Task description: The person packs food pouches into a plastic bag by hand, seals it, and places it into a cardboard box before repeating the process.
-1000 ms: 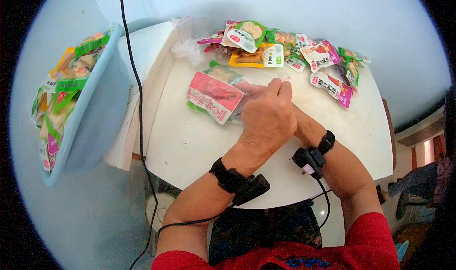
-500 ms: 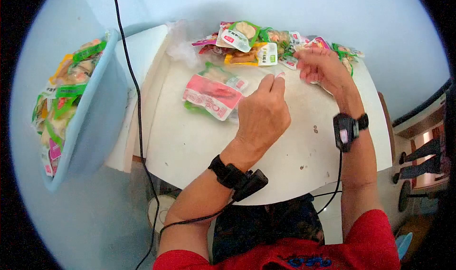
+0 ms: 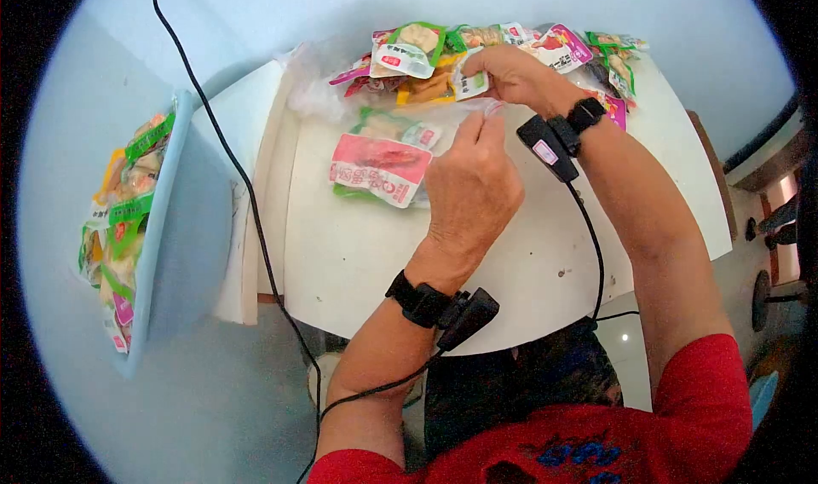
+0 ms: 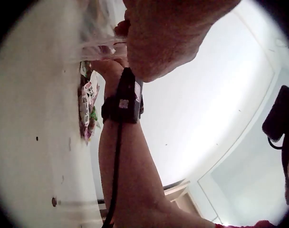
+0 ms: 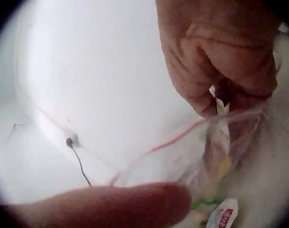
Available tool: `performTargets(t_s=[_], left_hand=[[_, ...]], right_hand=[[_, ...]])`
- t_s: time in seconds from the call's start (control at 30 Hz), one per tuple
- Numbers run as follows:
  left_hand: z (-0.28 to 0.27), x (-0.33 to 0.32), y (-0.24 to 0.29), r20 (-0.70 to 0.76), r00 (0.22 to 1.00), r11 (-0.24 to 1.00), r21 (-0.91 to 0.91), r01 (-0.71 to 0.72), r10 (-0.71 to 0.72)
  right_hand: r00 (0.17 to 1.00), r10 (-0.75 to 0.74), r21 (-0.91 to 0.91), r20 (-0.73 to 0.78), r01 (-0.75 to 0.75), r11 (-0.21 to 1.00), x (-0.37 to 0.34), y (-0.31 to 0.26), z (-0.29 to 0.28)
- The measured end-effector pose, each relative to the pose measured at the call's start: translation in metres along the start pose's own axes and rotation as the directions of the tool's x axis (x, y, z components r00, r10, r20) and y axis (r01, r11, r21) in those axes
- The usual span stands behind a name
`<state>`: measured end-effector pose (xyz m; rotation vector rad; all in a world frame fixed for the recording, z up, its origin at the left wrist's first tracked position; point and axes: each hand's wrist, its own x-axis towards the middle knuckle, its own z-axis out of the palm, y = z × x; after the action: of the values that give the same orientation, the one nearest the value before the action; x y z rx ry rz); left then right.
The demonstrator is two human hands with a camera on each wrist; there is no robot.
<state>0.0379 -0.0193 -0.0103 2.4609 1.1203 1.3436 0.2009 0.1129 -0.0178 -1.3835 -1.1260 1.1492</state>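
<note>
My left hand pinches the rim of a clear plastic bag between thumb and fingers. Inside the bag lie a pink-and-white food packet and a green-edged packet. Beyond the bag's mouth, my right hand grips the white end of a yellow food packet at the front of the pile. In the right wrist view, the right hand pinches a white packet edge, and the bag's red strip crosses in front of it.
Several colourful food packets lie heaped along the table's back edge. Crumpled clear plastic sits at the back left. A blue basin full of packets stands left of the white table. A black cable hangs across the left side.
My right hand left the bag's rim, swung right over the packets, then moved left to the yellow packet. My left hand keeps hold of the bag, whose mouth has opened wider.
</note>
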Motion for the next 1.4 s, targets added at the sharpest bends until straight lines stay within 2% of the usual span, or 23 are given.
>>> performTargets(t_s=[0.03,0.07,0.1,0.17,0.2,0.23,0.27,0.3,0.37,0.47,0.5,0.6,0.67,0.77,0.87,1.0,1.13,1.17,1.27,1.33,1.4], left_hand=[[0.001,0.000,0.000,-0.001,1.000,1.000,-0.005,0.000,0.000],[0.001,0.000,0.000,-0.006,1.000,1.000,-0.010,0.002,-0.002],[0.000,0.000,0.000,-0.010,1.000,1.000,-0.014,0.004,-0.004],[-0.003,0.001,0.001,0.013,1.000,1.000,-0.016,0.027,-0.027],[-0.004,0.001,0.001,0.022,0.999,0.999,-0.020,0.035,-0.035],[-0.004,0.001,0.001,0.005,0.999,0.999,-0.025,0.035,-0.035],[-0.003,0.001,0.001,-0.010,0.999,0.999,-0.030,0.036,-0.036],[-0.003,0.001,0.001,-0.026,0.999,0.999,-0.036,0.037,-0.038],[-0.005,0.002,0.002,-0.022,0.999,0.998,-0.047,0.043,-0.044],[-0.004,0.001,-0.001,-0.035,0.999,1.000,0.027,-0.008,0.009],[-0.003,0.001,-0.002,-0.038,0.999,0.997,0.068,-0.035,0.037],[-0.004,0.002,0.002,-0.026,0.999,1.000,-0.019,0.025,-0.026],[-0.003,0.002,0.003,-0.023,1.000,1.000,-0.002,0.012,-0.012],[-0.005,0.001,0.004,-0.022,1.000,1.000,-0.011,0.000,-0.001],[-0.007,0.001,0.006,-0.026,1.000,1.000,-0.023,0.012,-0.013],[-0.006,0.003,0.004,-0.050,0.998,0.999,-0.020,-0.030,0.029],[-0.006,0.003,0.005,-0.037,0.999,1.000,-0.016,-0.017,0.017],[-0.006,0.003,0.005,-0.034,0.999,0.999,-0.032,-0.008,0.007],[-0.004,0.002,0.004,-0.043,0.999,0.999,-0.037,-0.014,0.013],[-0.004,0.001,0.002,-0.053,0.999,0.999,-0.038,-0.013,0.011],[-0.004,0.002,0.000,-0.065,0.998,0.999,-0.050,-0.003,0.000]], right_hand=[[0.982,-0.182,-0.214,0.040,0.186,0.959,-0.010,-0.004,-0.010],[0.931,-0.344,-0.408,0.121,0.363,0.838,-0.023,-0.010,-0.023],[0.850,-0.473,-0.563,0.233,0.514,0.647,-0.037,-0.016,-0.036],[0.628,-0.591,-0.713,0.507,0.691,0.122,-0.057,-0.022,-0.062],[0.736,-0.569,-0.614,0.368,0.651,0.446,-0.061,-0.019,-0.075],[0.838,-0.488,-0.433,0.244,0.544,0.718,-0.066,-0.016,-0.084],[0.912,-0.385,-0.253,0.139,0.409,0.877,-0.071,-0.014,-0.094],[0.962,-0.272,-0.029,0.031,0.273,0.962,-0.079,-0.016,-0.100],[0.988,-0.031,0.333,-0.151,0.080,0.940,-0.119,-0.030,-0.102],[0.985,-0.049,0.381,-0.166,0.110,0.918,-0.171,-0.034,-0.094],[0.992,-0.024,0.368,-0.127,0.069,0.927,-0.181,-0.031,-0.091],[0.997,0.068,0.348,-0.021,-0.056,0.936,-0.202,-0.022,-0.078],[0.991,0.134,0.318,0.015,-0.132,0.939,-0.201,-0.013,-0.069],[0.992,0.095,0.452,0.086,-0.124,0.883,-0.194,-0.008,-0.045],[0.994,0.080,0.585,0.079,-0.111,0.803,-0.185,-0.006,-0.021],[0.988,0.018,0.640,0.153,-0.113,0.760,-0.168,-0.002,-0.002],[0.980,0.002,0.628,0.201,-0.130,0.767,-0.153,-0.005,0.022],[0.973,-0.018,0.666,0.230,-0.144,0.732,-0.151,-0.007,0.031],[0.970,-0.033,0.603,0.241,-0.123,0.788,-0.156,-0.020,0.042],[0.967,-0.165,0.336,0.195,0.092,0.937,-0.166,-0.027,0.049],[0.973,-0.166,0.231,0.161,0.126,0.965,-0.167,-0.028,0.054]])
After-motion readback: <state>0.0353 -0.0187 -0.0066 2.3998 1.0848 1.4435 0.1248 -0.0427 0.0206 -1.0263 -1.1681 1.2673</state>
